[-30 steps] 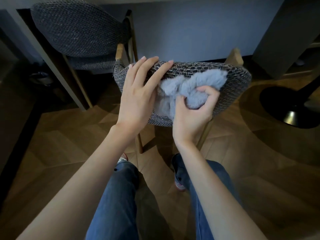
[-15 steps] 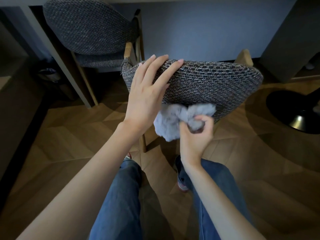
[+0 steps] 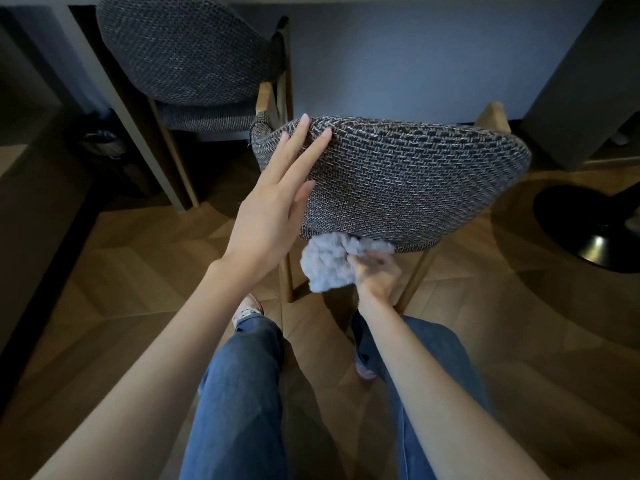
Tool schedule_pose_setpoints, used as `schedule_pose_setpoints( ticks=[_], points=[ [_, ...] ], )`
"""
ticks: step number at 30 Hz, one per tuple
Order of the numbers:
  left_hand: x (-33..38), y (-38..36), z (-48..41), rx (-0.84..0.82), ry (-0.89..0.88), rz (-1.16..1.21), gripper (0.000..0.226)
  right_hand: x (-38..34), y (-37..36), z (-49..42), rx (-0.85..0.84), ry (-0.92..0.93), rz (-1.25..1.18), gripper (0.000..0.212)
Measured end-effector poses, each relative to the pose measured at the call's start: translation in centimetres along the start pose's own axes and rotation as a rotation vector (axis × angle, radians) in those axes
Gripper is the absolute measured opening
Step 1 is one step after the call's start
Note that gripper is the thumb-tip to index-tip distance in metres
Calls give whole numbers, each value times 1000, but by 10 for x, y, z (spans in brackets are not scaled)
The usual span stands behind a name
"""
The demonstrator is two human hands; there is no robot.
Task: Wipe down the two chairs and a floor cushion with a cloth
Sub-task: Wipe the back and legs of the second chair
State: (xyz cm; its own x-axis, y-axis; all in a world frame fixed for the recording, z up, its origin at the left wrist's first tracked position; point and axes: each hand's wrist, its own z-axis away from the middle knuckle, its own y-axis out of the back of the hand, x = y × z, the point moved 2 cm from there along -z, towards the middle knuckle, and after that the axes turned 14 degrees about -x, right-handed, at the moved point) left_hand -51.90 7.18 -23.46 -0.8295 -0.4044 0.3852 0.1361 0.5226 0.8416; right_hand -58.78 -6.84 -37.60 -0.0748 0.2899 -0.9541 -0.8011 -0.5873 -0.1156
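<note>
The near chair's woven grey backrest (image 3: pixel 408 178) curves across the middle of the view, on wooden legs. My left hand (image 3: pixel 273 206) lies flat against its left side, fingers spread up to the top edge. My right hand (image 3: pixel 375 271) grips a bunched pale grey fluffy cloth (image 3: pixel 325 263) just under the backrest's lower edge, the cloth touching the fabric. A second chair (image 3: pixel 187 50) of the same weave stands behind to the left, pushed under a table. No floor cushion shows.
A white table leg (image 3: pixel 114 98) slants down at the left, with a dark bin (image 3: pixel 100 143) beyond it. A black round lamp base (image 3: pixel 588 230) sits on the wooden floor at the right. My jeans-clad legs stand directly below the chair.
My right hand has dragged the cloth down the backrest, from its upper face to below its bottom edge. My left hand has stayed on the backrest's left side.
</note>
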Motion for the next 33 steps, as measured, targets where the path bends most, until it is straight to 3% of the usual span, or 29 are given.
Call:
schedule_pose_setpoints(
  ticks=[3,9,11,14,16,18,20,26,33],
  points=[
    [-3,-8,22,-8,28,-25,56,-7,12,18,-40,140,215,25],
    [28,-26,68,106,174,235,57,-78,16,81,-373,479,-81,26],
    [41,-25,70,142,155,398,71,-105,16,95,-470,576,-69,29],
    [44,-5,50,344,149,480,76,-135,13,104,-625,668,86,39],
    [41,8,29,413,119,435,72,-152,11,99,-584,798,381,44],
    [37,11,11,353,68,308,65,-166,9,87,-398,975,714,46],
    [34,4,1,259,66,247,61,-172,8,75,-240,1057,881,43],
    [17,-24,-6,354,50,176,49,-150,7,52,-155,1194,909,31],
    [-17,-92,20,138,156,273,42,-73,18,23,-252,1044,988,27]
  ],
)
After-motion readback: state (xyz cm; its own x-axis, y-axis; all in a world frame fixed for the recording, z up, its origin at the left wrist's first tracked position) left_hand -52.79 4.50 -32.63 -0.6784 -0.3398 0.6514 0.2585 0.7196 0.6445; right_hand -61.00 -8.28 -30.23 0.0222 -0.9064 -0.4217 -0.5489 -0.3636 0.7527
